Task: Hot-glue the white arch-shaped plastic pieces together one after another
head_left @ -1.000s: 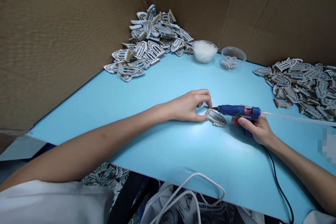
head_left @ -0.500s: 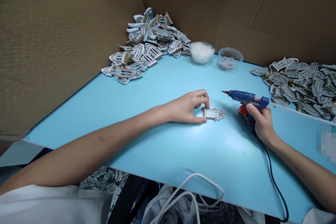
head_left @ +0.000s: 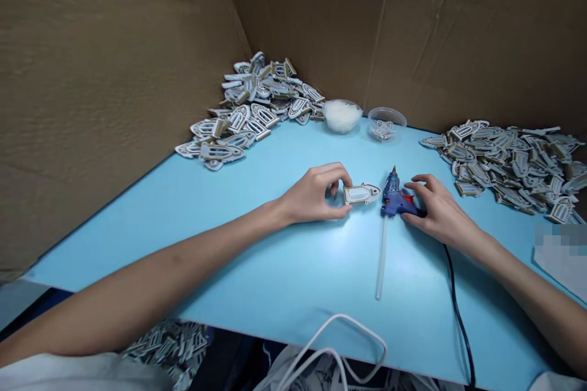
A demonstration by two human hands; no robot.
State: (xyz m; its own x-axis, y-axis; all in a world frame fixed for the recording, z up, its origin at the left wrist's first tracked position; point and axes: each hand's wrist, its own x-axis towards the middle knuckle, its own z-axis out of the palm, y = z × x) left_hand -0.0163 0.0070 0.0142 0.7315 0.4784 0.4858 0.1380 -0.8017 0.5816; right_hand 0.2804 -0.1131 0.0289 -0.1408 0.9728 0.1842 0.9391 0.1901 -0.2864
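Arched piece (head_left: 362, 193): one, at the clock's centre above the bench (head_left: 275, 281), pointed tip toward 3 o'clock.
Left hand (head_left: 312, 195): fingers pinching the piece's square end.
Right hand (head_left: 435, 208): at 3 o'clock, fingers loosely spread around the glue gun's handle.
Glue gun (head_left: 392, 198): one, between piece and right hand, nozzle toward 12.
Glue stick (head_left: 381, 259): one, jutting from the gun toward 6.
Black cord (head_left: 454, 299): one, toward 5.
Tubs: two; white-filled tub (head_left: 342, 129) between 11 and 12, clear tub (head_left: 398, 128) with small parts at 1.
Piles: two on the bench, left pile (head_left: 238, 119) at 10, right pile (head_left: 513, 162) near 3, pieces overlapping too much to count.
White cable (head_left: 339, 316): looped at 6.
Lower heap (head_left: 167, 345): one, past the bench edge at 8.
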